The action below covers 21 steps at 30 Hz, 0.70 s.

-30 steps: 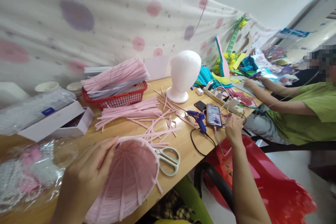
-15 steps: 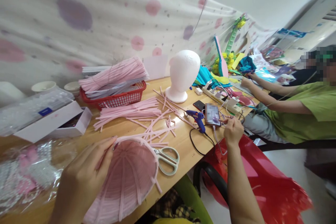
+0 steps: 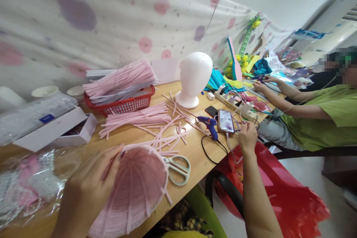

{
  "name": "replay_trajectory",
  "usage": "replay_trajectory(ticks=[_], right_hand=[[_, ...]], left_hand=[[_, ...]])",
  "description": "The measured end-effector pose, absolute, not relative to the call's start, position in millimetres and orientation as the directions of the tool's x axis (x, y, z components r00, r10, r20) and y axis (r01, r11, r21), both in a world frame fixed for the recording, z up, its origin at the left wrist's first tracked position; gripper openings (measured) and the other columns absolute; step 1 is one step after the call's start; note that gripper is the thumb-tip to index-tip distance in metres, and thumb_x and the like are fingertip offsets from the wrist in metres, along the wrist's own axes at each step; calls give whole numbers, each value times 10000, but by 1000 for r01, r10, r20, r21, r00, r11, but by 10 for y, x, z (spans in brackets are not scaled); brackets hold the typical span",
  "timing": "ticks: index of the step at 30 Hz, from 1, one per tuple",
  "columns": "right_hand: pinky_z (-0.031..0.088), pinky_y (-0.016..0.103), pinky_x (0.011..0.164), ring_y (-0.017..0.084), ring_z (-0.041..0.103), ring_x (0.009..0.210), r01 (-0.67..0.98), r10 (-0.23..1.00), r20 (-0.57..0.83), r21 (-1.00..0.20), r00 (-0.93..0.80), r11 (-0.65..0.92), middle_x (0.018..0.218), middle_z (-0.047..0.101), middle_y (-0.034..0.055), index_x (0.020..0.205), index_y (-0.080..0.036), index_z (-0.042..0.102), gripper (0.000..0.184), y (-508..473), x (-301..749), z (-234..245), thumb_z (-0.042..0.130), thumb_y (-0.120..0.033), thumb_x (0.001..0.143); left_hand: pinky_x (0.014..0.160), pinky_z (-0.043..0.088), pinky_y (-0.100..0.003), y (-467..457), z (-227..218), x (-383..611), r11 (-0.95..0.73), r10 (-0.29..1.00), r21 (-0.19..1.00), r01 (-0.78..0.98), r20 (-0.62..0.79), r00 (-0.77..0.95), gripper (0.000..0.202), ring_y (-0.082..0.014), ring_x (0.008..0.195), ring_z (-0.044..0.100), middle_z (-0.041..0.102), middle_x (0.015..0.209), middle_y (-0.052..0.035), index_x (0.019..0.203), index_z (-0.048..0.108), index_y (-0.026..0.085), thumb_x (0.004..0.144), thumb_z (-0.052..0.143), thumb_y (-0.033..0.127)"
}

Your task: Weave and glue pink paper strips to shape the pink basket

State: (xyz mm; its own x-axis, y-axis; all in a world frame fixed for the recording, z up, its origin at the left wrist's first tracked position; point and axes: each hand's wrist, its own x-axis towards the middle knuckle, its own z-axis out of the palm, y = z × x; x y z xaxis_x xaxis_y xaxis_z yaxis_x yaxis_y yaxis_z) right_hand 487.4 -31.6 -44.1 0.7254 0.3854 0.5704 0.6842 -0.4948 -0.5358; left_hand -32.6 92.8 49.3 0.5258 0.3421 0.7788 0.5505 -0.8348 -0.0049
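Observation:
My left hand (image 3: 92, 184) grips the rim of a pink dome-shaped shell (image 3: 136, 189) made of pink strips, held near the table's front edge. My right hand (image 3: 247, 135) reaches out to the right and holds the edge of a phone (image 3: 225, 121) with a cable plugged into it. A blue glue gun (image 3: 209, 124) lies just left of the phone. White-handled scissors (image 3: 177, 167) lie beside the pink shell. Loose pink strips (image 3: 139, 117) are scattered over the middle of the table.
A red basket (image 3: 126, 104) holds a bundle of pink strips. A white foam head (image 3: 193, 78) stands behind. A white box (image 3: 55, 130) and plastic bags (image 3: 28, 186) lie left. A power strip (image 3: 237, 106) lies right. A person in a green shirt (image 3: 320, 119) works at the far end.
My right hand has shifted slightly around the phone, which tilted a little. My left hand and the pink shell have stayed put. The other person's hands moved a bit.

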Motion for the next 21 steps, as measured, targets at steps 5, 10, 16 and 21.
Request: replay_trajectory(ticks=[5, 10, 16, 21], right_hand=[[550, 421, 909, 221, 679, 960, 602, 465, 385, -555, 797, -573, 1062, 702, 94, 1123, -134, 675, 353, -96, 4948, -327, 625, -465, 1012], [577, 428, 924, 218, 680, 1022, 523, 472, 235, -484, 850, -702, 1163, 687, 79, 1186, -152, 667, 310, 89, 4965, -256, 679, -404, 1006], [564, 409, 897, 212, 682, 956, 484, 463, 152, -376, 873, -790, 1077, 699, 95, 1123, -132, 677, 397, 288, 4923, -97, 690, -500, 975], [518, 487, 857, 403, 678, 1020, 494, 462, 175, -308, 870, -813, 974, 709, 263, 1137, -36, 668, 691, 437, 4832, -47, 765, -636, 807]], left_hand=[[857, 532, -305, 926, 512, -330, -840, 357, 18, 542, 771, 528, 164, -220, 882, 763, 792, 997, -95, 1114, 678, 134, 1007, 554, 137], [843, 535, -297, 922, 519, -330, -835, 367, 30, 550, 775, 515, 164, -209, 865, 765, 798, 976, -61, 1112, 683, 168, 1009, 555, 157], [830, 540, -324, 924, 511, -336, -842, 376, 51, 537, 770, 516, 173, -229, 871, 763, 795, 993, -74, 1137, 672, 175, 1003, 566, 141], [852, 542, -320, 919, 498, -344, -839, 373, 43, 542, 772, 515, 173, -227, 882, 767, 795, 983, -69, 1133, 673, 170, 1006, 560, 139]])
